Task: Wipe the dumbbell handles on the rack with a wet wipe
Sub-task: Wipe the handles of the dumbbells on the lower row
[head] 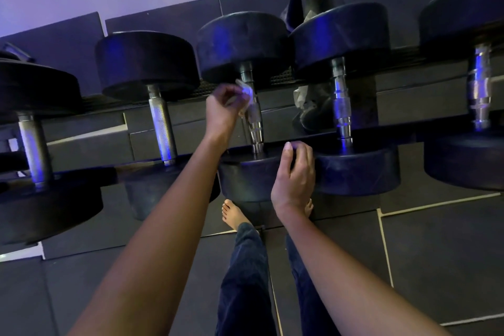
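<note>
Several black dumbbells lie side by side on a dark rack [300, 135], their steel handles pointing away from me. My left hand [222, 112] pinches a white wet wipe [246, 98] against the upper part of the middle dumbbell's handle [256, 131]. My right hand [296, 174] grips the rim of that dumbbell's near weight head [245, 177], fingers curled over its top edge. The far head [241, 45] of this dumbbell sits above the wipe.
Neighbouring handles stand to the left [161, 123] and right [342, 106], [478, 87]. Crumpled wipes or cloth [302, 98] lie behind the rack. Dark floor mats [436, 254] lie below, with my bare feet [231, 214] under the rack's front edge.
</note>
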`<act>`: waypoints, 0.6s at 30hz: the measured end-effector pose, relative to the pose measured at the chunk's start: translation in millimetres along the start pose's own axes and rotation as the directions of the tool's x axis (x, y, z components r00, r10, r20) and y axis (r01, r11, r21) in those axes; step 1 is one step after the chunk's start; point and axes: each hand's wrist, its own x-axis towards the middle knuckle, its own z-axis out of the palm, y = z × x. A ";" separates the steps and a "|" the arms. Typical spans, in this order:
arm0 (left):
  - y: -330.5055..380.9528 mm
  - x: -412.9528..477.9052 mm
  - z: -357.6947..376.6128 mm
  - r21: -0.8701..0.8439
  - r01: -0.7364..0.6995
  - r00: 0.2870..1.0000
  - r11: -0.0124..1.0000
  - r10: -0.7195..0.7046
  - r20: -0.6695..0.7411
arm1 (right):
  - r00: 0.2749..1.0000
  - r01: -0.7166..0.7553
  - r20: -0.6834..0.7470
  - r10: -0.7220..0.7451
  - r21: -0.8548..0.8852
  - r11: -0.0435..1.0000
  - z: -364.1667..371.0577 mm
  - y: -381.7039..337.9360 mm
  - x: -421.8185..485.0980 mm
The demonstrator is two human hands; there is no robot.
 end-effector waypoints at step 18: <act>-21.2 -13.2 3.0 -0.149 0.438 0.888 0.886 -0.402 0.221 | 1.000 -0.006 -0.004 0.006 0.014 1.000 -1.0 0.6 -2.1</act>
